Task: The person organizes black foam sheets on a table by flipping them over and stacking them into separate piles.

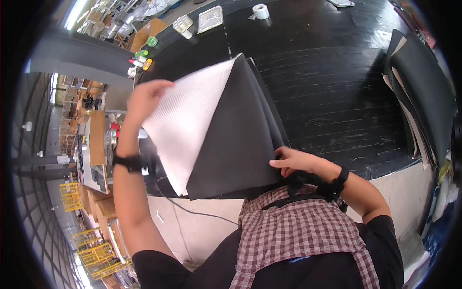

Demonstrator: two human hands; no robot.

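Note:
A stack of large, thin black sheets lies in front of me at the near side of the black table. To its left spreads a white sheet face with fine ribbing, bordering the black along a slanting line. My left hand, slightly blurred, is closed at the upper left corner of the white sheet, its fingertips over the edge. At the lower right edge of the black sheets, my right hand has curled fingers with the edge between them. The edge itself is partly hidden there.
The black tabletop holds a white tape roll, a clear-wrapped flat pack and small rolls at the far side. Small coloured bottles stand far left. More black sheets hang over the right edge.

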